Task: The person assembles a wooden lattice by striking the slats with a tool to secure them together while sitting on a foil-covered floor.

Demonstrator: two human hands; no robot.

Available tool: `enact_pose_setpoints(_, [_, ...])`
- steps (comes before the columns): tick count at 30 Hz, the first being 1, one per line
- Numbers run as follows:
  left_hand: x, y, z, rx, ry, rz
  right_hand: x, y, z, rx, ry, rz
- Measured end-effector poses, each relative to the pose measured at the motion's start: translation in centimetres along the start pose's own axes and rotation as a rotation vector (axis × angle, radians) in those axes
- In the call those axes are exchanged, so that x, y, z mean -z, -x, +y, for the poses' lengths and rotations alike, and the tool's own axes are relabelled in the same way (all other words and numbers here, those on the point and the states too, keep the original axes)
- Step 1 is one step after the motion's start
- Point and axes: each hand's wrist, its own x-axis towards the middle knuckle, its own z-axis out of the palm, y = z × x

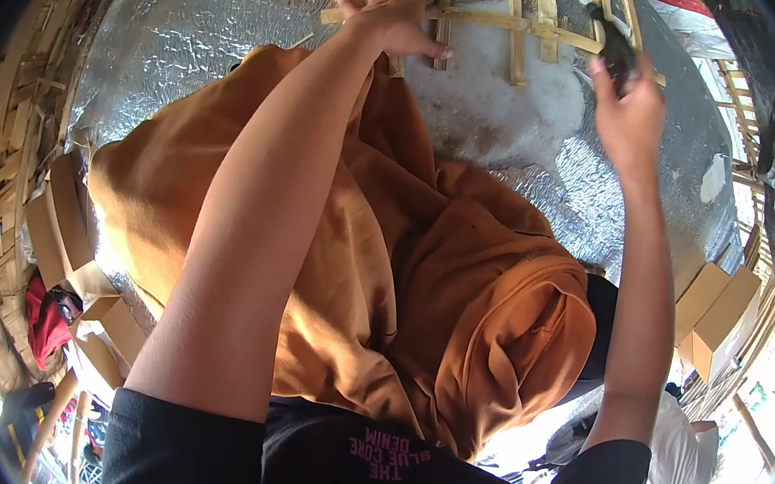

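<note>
Your left hand (388, 15) lies with fingers spread flat on the bamboo lattice (487, 18), whose upper slats are cut off by the frame's top edge. The orange cloth (441, 276) covers the foil sheet (203, 24) below. Your right hand (626, 111) has its fingers wrapped around a dark tool (614, 47), mostly hidden.
</note>
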Motion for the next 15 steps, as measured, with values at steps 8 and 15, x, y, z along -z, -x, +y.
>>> enact_pose_setpoints(8, [-0.2, 0.0, -0.4, 0.078, -0.058, -0.018, -4.0, 0.1, 4.0, -0.027, 0.364, -0.119])
enact_pose_setpoints(15, [0.1, 0.5, -0.1, 0.023, 0.027, -0.004, 2.0, -1.8, 0.2, 0.139, -0.253, 0.353])
